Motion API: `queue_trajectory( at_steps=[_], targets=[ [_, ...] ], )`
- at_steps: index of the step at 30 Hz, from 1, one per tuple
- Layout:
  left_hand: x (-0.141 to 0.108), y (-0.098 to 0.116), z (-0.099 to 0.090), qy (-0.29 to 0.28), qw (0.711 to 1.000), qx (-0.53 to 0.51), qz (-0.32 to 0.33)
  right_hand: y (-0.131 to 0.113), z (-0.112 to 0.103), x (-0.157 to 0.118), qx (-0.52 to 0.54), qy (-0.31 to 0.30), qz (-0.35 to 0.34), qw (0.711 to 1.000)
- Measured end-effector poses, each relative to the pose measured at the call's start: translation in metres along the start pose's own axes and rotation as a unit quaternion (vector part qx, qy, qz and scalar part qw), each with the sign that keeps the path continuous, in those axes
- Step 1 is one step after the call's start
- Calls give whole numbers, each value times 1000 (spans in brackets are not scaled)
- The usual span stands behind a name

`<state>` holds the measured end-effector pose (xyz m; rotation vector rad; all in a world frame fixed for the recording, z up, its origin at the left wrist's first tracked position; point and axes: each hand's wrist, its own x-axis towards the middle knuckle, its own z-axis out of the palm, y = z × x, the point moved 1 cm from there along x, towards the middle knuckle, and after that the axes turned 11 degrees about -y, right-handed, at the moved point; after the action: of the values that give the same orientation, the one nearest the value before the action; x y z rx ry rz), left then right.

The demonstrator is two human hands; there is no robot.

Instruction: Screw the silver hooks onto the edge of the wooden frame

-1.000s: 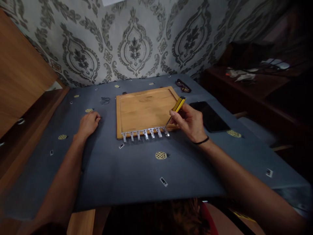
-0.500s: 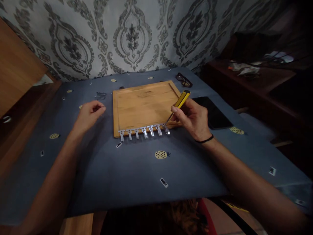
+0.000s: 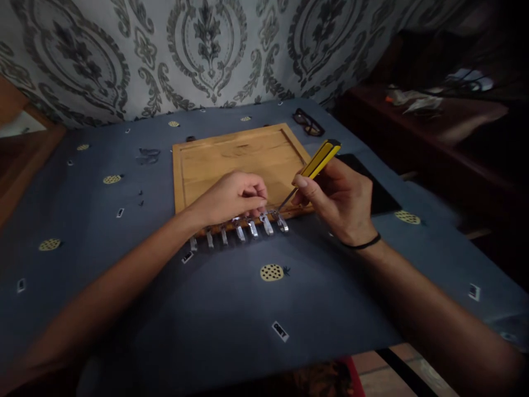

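Note:
My right hand [image 3: 347, 201] grips a screwdriver [image 3: 319, 159] with a yellow and black handle. The shaft slants down to the left, its tip at the right end of a metal strip with several hooks [image 3: 253, 228]. This strip lies along the near edge of a framed wooden board [image 3: 231, 150], with the hooks hanging over toward me. My left hand [image 3: 231, 196] is over the board's front part, thumb and fingers pinched close to the strip, left of the screwdriver tip. Whatever may be between those fingers is too small to make out.
A blue patterned cloth [image 3: 223, 309] covers the table. Two tiny dark pieces [image 3: 141, 203] lie left of the board, with a greyish loop-shaped item [image 3: 147, 156] farther back. Eyeglasses [image 3: 308, 122] rest behind the board; a flat black device [image 3: 372, 184] sits to its right.
My left hand has moved right, from the cloth beside the board to the metal strip. The screwdriver tip stays at the strip's right end. The view has shifted slightly.

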<state>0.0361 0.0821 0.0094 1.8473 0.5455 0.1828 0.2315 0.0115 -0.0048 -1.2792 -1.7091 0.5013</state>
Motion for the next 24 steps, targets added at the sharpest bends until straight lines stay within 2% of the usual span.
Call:
queue_trajectory(
  at_steps=[4, 8, 19, 24],
  targets=[
    [18, -4, 9, -1, 998, 58, 26, 1, 0, 0, 7, 3, -24, 1000],
    [28, -7, 13, 0, 996, 91, 8, -1, -1, 0, -8, 10, -32, 999],
    [29, 5, 8, -29, 992, 125, -17, -1, -1, 0, -11, 27, -50, 998],
    [28, 10, 6, -26, 990, 141, 1, -1, 0, 2, -13, 33, -76, 996]
  ],
)
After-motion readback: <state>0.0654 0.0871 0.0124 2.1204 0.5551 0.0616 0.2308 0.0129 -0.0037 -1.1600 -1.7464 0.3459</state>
